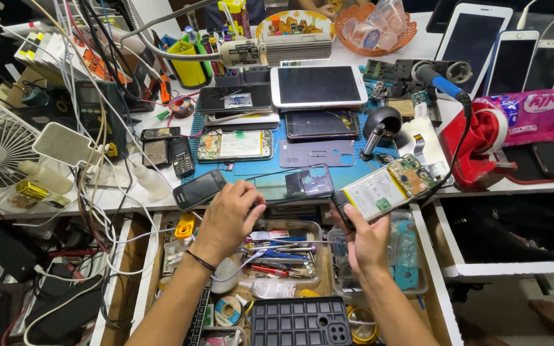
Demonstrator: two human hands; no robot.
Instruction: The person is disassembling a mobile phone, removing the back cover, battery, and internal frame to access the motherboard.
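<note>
The right hand [368, 240] is gripping an opened phone [389, 189] over the open drawer [289, 269]. The left hand [229, 218], fingers curled, is resting at the cluttered workbench [129, 195] edge; its grip is unclear.

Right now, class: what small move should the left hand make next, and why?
Probably draw a tool out of the drawer tray: the left hand hangs over it empty, while the right hand holds the opened phone with its board bare.

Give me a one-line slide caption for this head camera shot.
Right hand holds an opened phone above a tool drawer; left hand rests at the bench edge.
</note>
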